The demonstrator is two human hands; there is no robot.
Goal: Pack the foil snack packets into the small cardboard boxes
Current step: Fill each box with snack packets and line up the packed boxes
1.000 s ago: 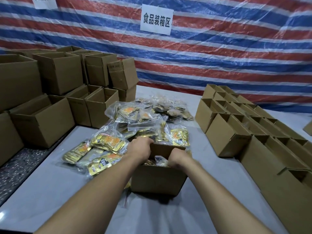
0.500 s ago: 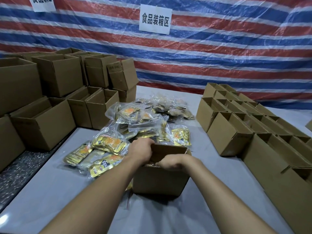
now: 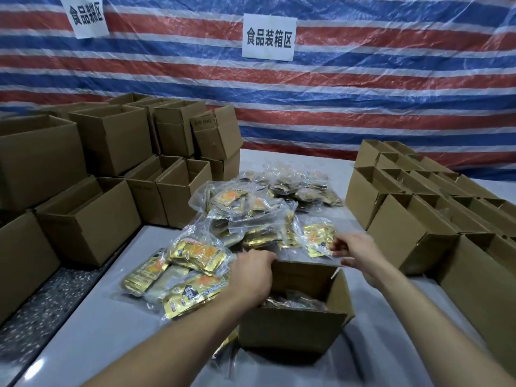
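Grey table (image 3: 106,339), foil snack packets (image 3: 251,216) heaped centrally, open cardboard box (image 3: 290,331) in front, box rows (image 3: 405,227) right

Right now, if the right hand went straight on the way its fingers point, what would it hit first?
Probably the gold snack packet in its clear wrap, just ahead of the right hand; they may already touch, since depth is unclear.

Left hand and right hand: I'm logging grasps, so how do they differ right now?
The left hand grips the far rim of the open box; the right hand pinches a clear bag of gold packets. The left hand is at the box's left corner; the right hand is beyond its right corner. Both are bare and reach forward.
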